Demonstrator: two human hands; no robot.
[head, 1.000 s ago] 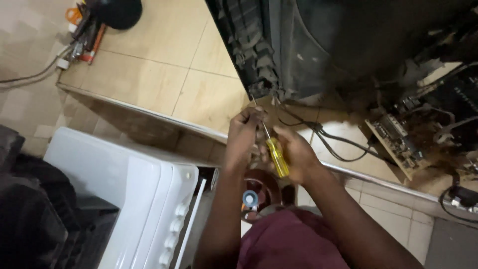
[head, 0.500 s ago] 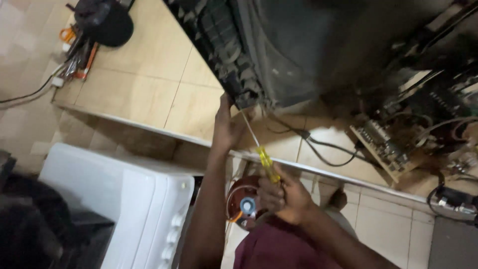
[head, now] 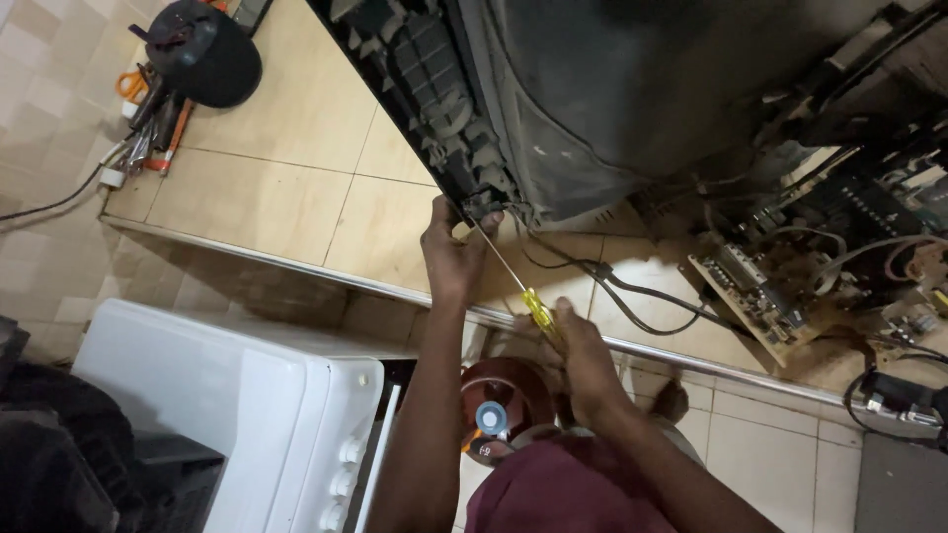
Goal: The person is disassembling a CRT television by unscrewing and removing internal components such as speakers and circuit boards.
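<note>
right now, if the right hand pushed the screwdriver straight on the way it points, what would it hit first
Probably the lower corner of the dark appliance casing. The right hand aims the yellow-handled screwdriver up and left, and its tip already sits by that corner, beside the left hand. Depth is unclear.

I get only 1 view here, from the camera on the head. It looks steeply down and forward, close over both forearms. Near the bottom edge sit the lap and a white appliance (head: 227, 415) at left; far across the tiled ledge (head: 286, 197) a dark television casing (head: 632, 89) fills the top right.
</note>
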